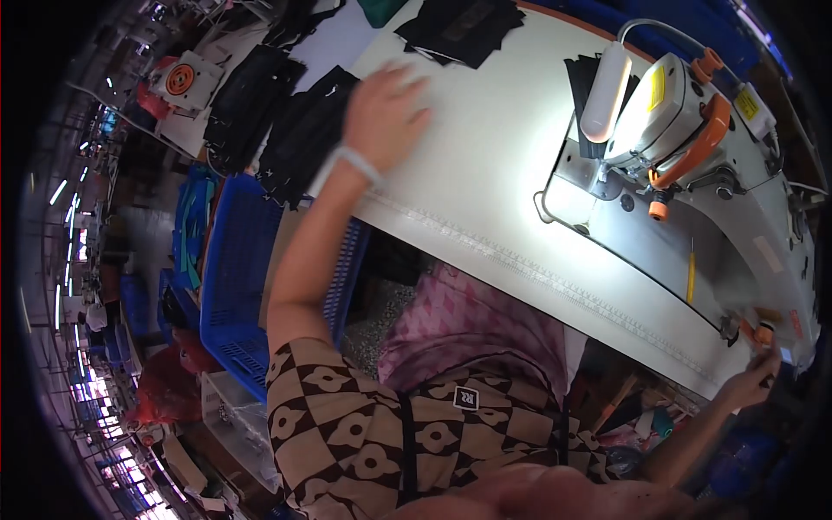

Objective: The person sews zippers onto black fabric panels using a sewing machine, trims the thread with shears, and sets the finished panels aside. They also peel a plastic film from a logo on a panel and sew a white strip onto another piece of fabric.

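Note:
My left hand [386, 117] is over the white table, fingers stretched out and slightly blurred, with nothing visible in it. Just beside it lies a pile of black fabric pieces [308, 130] at the table's left edge. My right hand [752, 383] is at the far right, by the end of the sewing machine [745, 191]. Its fingers are curled near a small orange and black part [763, 334]; what they hold is too small and dark to make out. Under the lit needle area, more black pieces [586, 104] lie beside the machine's lamp [607, 91].
Another black fabric stack [464, 30] lies at the table's far side. A ruler strip [520, 260] runs along the front edge. A yellow tool [692, 273] rests on the machine bed. Below left stands a blue plastic basket [230, 286].

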A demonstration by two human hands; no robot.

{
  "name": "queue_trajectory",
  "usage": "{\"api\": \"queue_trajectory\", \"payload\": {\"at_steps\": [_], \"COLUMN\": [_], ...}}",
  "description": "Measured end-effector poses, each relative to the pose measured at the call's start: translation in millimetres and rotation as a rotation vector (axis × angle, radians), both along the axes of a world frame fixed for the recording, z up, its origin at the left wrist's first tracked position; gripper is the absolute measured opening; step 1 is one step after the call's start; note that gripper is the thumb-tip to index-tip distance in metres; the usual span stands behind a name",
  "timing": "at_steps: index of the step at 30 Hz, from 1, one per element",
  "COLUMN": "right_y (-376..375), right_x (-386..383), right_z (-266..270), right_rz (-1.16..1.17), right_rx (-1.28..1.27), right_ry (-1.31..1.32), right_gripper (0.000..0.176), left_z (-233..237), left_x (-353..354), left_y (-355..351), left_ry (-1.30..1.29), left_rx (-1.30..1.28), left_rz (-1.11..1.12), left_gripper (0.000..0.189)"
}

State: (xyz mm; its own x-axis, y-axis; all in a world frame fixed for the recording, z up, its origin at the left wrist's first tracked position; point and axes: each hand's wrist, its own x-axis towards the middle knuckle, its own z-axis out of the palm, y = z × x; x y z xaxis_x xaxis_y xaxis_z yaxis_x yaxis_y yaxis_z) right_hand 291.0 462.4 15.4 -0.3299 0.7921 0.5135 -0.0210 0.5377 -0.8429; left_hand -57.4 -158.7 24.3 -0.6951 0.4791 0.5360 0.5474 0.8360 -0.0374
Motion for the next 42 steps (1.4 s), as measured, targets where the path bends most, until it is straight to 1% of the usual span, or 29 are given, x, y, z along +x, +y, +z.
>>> {"api": "queue_trajectory", "payload": {"at_steps": [1,3,4,5,6,7,8,10,12,14,15,17,19,20,21,23,24,26,27,28,30,31,33,34,37,38,39,41,42], "right_y": [-32,-64,-73,-82,-98,-119,-139,-171,-202,-234,-251,-292,-343,-360,-375,-380,-373,-356,-352,-344,-324,-315,-316,-316,-308,-306,-305,-305,-305], "right_x": [-21,-41,-46,-53,-61,-72,-82,-98,-113,-122,-125,-133,-138,-145,-152,-159,-162,-164,-163,-161,-148,-140,-125,-117,-93,-85,-76,-60,-53], "right_z": [-5,-23,-31,-36,-31,-23,-17,-14,-11,-8,-6,-3,6,11,15,13,4,-14,-20,-26,-31,-31,-15,-11,-9,-11,-14,-23,-27], "right_rz": [0.021,0.124,0.256,0.39,0.4,0.5,0.599,0.678,0.804,0.883,0.951,1.108,1.162,1.168,1.156,1.128,1.082,0.973,0.953,1.012,1.06,1.058,1.177,1.24,1.07,1.028,0.985,0.951,0.933], "right_rx": [-0.024,-0.002,0.024,0.052,0.052,0.198,0.348,0.327,0.274,0.211,0.144,0.058,-0.176,-0.176,-0.402,-0.627,-0.704,-0.856,-0.853,-0.731,-0.544,-0.481,-0.379,-0.334,-0.234,-0.214,-0.195,0.025,0.135], "right_ry": [0.03,-0.016,-0.071,-0.124,-0.118,-0.223,-0.327,-0.298,-0.249,-0.226,-0.209,-0.209,-0.211,-0.21,-0.237,-0.265,-0.269,-0.278,-0.281,-0.263,-0.247,-0.243,-0.341,-0.393,-0.519,-0.552,-0.585,-0.492,-0.445], "right_gripper": [0.038,0.035,0.032,0.029,0.029,0.027,0.026,0.025,0.023,0.024,0.025,0.025,0.019,0.019,0.02,0.021,0.022,0.024,0.024,0.025,0.026,0.027,0.027,0.027,0.031,0.032,0.033,0.037,0.039], "left_z": [10,0,-10,-21,-27,-31,-29,-22,-3,24,37,50,36,29,20,-7,-8,-7,-5,-4,4,-2,-14,-17,-22,-26,-32,-44,-49], "left_x": [9,16,17,14,12,9,9,9,13,18,26,51,80,97,115,149,161,179,184,181,174,173,173,177,196,201,206,214,218], "left_y": [-27,-83,-97,-111,-122,-133,-138,-135,-133,-133,-125,-94,-52,-29,-3,37,41,50,55,55,50,53,62,65,73,78,80,84,84], "left_ry": [0.019,-0.065,-0.06,-0.107,-0.152,-0.195,-0.189,-0.209,-0.204,0.524,0.528,0.755,0.617,0.465,0.31,0.112,0.111,-0.147,-0.281,-0.295,-0.325,-0.346,-1.048,-1.081,-1.049,-1.073,-0.974,-0.759,-0.771], "left_rx": [-0.09,-0.16,-0.158,-0.017,0.121,0.26,0.261,0.64,0.835,0.728,0.726,0.393,0.318,0.33,0.367,0.179,0.184,0.358,0.445,0.457,0.639,0.646,1.23,1.221,0.961,0.951,0.916,0.847,0.84], "left_rz": [0.194,0.342,0.35,0.283,0.214,0.145,0.157,0.293,0.364,0.243,0.25,0.181,0.03,-0.086,-0.199,-0.305,-0.309,-0.417,-0.479,-0.503,-0.276,-0.313,-0.41,-0.431,-0.328,-0.343,-0.388,-0.476,-0.487], "left_gripper": [0.04,0.039,0.039,0.039,0.039,0.039,0.039,0.036,0.034,0.035,0.035,0.039,0.039,0.033,0.028,0.035,0.035,0.044,0.049,0.049,0.06,0.06,0.059,0.059,0.057,0.057,0.054,0.049,0.049]}}
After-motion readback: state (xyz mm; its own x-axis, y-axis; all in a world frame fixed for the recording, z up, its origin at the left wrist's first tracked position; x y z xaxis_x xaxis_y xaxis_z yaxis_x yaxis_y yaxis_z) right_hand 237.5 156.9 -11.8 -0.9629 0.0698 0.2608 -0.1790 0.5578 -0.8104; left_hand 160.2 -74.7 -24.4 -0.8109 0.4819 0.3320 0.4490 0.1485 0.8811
